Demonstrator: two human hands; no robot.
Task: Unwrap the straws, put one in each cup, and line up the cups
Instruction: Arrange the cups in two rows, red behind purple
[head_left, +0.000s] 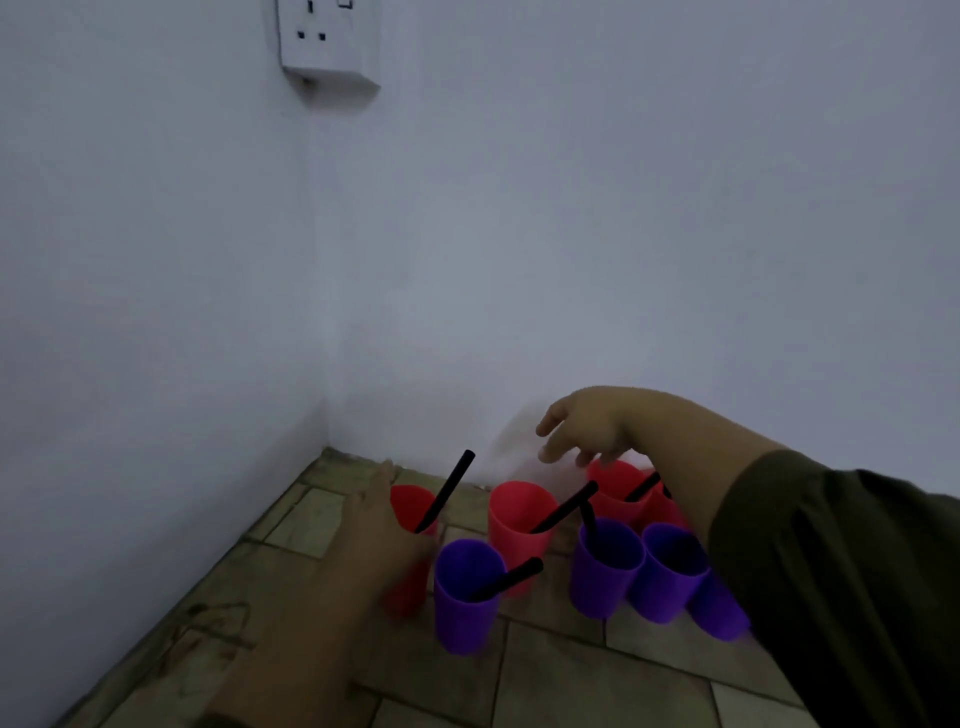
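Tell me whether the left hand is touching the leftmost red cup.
Touching. The head view shows the left hand wrapped across the front of the leftmost red cup, with no gap between them, though motion blurs it.

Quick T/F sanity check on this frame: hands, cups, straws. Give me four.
1. The left hand holds the left red cup. True.
2. The right hand pinches a straw. False: it hovers open above the back red cup and holds nothing.
3. The front-left purple cup has a straw in it. True.
4. All the cups are red. False: some are red, some are purple.
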